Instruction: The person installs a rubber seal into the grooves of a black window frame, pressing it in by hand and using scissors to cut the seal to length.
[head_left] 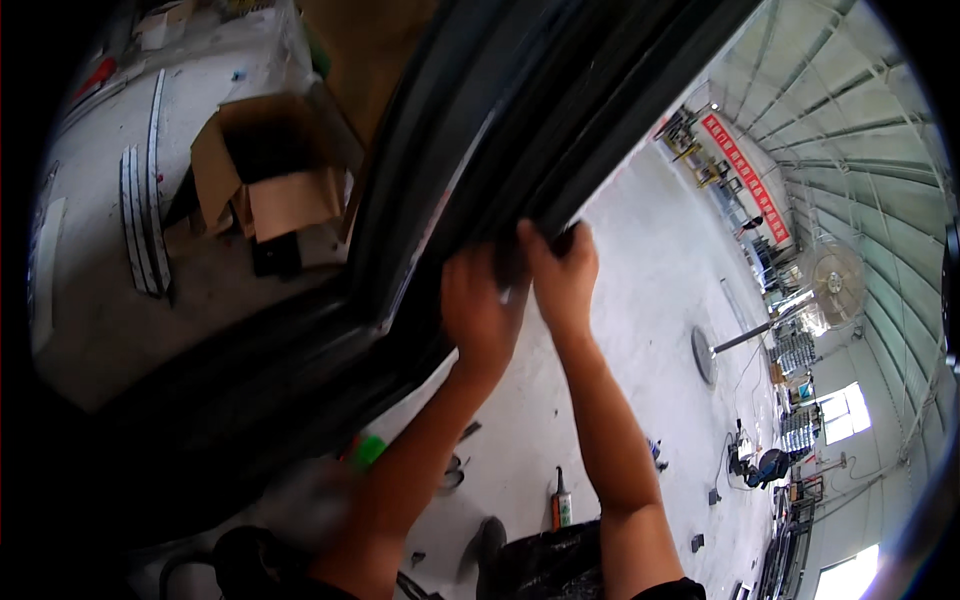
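Head view: a big dark frame (520, 140) runs from one o'clock to eight o'clock. The left hand (483, 305) and right hand (562, 275) are at its edge; I cannot tell if they grip it. Past it, a box (295, 205) sits at ten, a fan (835, 285) at three, a tube (560, 508) at five.

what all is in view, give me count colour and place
dark frame: one, black, upper centre to lower left
cardboard box: one, brown, left, beyond the dark frame
strips: several, pale and dark, far left
green object: one, green, lower left of centre
nozzled tube: one, orange and pale, lower centre
floor: one, pale grey, centre
pedestal fan: one, grey, right
banner: one, red, upper right
windows: at least two, bright white, lower right
assorted equipment: too small to count, mostly dark, right side
left hand: one, bare, at the dark frame
right hand: one, bare, at the dark frame
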